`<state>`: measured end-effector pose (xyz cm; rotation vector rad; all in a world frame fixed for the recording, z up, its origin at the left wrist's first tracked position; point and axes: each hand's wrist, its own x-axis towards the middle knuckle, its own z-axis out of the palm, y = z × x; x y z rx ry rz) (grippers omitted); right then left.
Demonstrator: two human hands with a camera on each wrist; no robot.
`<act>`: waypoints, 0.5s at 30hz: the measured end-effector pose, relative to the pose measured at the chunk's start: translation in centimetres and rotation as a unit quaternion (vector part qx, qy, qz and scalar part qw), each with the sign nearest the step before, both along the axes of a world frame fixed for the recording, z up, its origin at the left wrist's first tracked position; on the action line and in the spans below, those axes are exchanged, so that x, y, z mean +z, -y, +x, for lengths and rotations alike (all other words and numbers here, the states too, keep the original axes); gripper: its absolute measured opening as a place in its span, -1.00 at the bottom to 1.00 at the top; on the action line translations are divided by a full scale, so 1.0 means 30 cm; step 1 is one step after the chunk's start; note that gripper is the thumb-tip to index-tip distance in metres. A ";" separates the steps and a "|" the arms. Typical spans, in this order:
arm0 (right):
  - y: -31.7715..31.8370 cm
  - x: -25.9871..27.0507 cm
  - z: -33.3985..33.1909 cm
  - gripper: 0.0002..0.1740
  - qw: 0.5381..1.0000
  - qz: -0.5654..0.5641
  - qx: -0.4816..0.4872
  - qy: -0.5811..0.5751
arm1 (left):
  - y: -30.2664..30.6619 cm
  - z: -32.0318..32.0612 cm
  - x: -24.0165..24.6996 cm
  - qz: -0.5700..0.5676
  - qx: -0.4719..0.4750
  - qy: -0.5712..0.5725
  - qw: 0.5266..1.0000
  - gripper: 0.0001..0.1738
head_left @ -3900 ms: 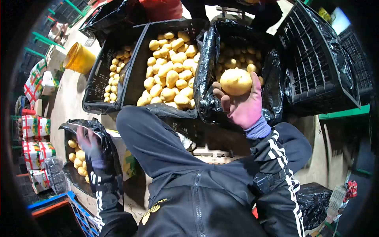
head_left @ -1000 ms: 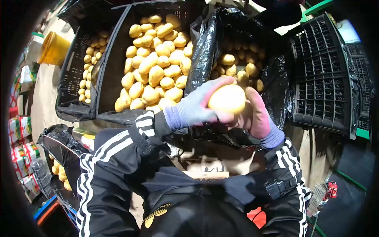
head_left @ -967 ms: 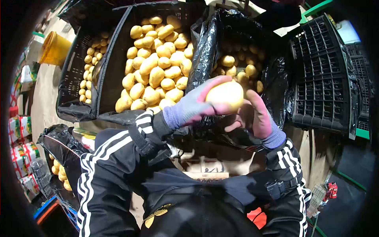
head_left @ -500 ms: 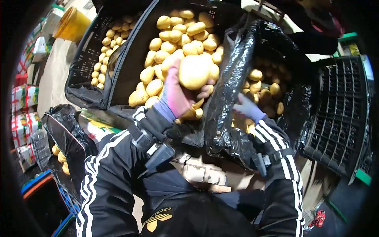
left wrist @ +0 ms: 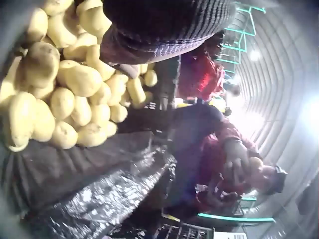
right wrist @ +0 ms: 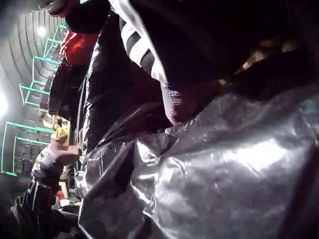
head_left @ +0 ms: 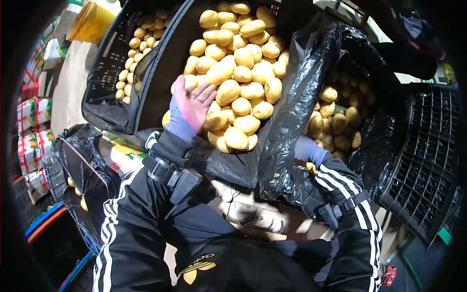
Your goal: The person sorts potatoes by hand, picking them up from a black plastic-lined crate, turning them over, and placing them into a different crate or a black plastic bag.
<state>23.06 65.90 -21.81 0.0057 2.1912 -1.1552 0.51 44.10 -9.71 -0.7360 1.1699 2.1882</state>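
Note:
Palm up and holding nothing, my left hand (head_left: 193,106) lies over the left part of the potatoes (head_left: 251,90) in the middle crate, its fingers spread. Its knitted cuff (left wrist: 164,47) fills the top of the left wrist view, above the same potatoes (left wrist: 82,79). My right hand (head_left: 307,148) reaches down inside the right crate, just past its black plastic liner (head_left: 296,114), near the potatoes (head_left: 340,124) there. Its fingers are hidden. In the right wrist view, the purple cuff (right wrist: 173,102) shows beside shiny liner plastic (right wrist: 199,174).
On the left stand a narrower crate of small potatoes (head_left: 130,73), a yellow bucket (head_left: 91,23) and a plastic-lined container (head_left: 87,165). A black crate (head_left: 425,151) leans at the right. Across from me is a person in red (left wrist: 227,164).
The large potato has left my left hand, which has moved left and opened out. My right hand sits lower behind the liner, its fingers now out of sight. The head view has shifted slightly.

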 end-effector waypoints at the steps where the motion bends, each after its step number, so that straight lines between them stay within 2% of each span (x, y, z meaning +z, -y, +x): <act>1: 0.002 -0.015 0.007 -0.53 0.998 0.007 -0.003 -0.066 | -0.017 0.010 0.035 0.012 -0.012 -0.013 1.000 -0.21; 2: 0.004 -0.030 0.014 -0.56 0.991 0.020 -0.006 -0.132 | -0.027 0.014 0.057 0.015 -0.010 -0.016 1.000 -0.21; 4: 0.021 0.033 -0.014 -0.61 0.996 -0.040 -0.056 -0.051 | -0.042 0.012 0.090 0.049 -0.049 -0.067 0.995 -0.22; 5: 0.040 0.016 -0.015 -0.62 0.972 -0.134 -0.180 0.065 | -0.046 0.008 0.104 0.048 -0.050 -0.083 0.994 -0.29; 9: 0.052 0.023 -0.030 -0.63 0.962 -0.151 -0.225 0.021 | -0.057 -0.005 0.127 0.056 -0.045 -0.130 0.989 -0.40; 11: -0.064 -0.081 0.038 -0.62 0.975 -0.090 -0.201 0.011 | -0.068 0.003 0.158 0.067 -0.079 -0.159 0.982 -0.45; 12: -0.064 0.026 0.061 -0.59 0.931 -0.188 -0.307 0.063 | -0.071 0.009 0.160 0.075 -0.103 -0.175 0.976 -0.48; 13: -0.061 0.142 0.081 -0.57 0.860 -0.280 -0.415 0.100 | -0.077 0.023 0.163 0.088 -0.130 -0.180 0.971 -0.52; 14: -0.087 0.212 0.116 -0.55 0.894 -0.182 -0.404 0.060 | -0.092 0.054 0.198 0.069 -0.184 -0.194 0.961 -0.53; 15: -0.065 0.322 0.140 -0.53 0.857 -0.263 -0.442 0.036 | -0.097 0.082 0.188 0.079 -0.239 -0.226 0.941 -0.54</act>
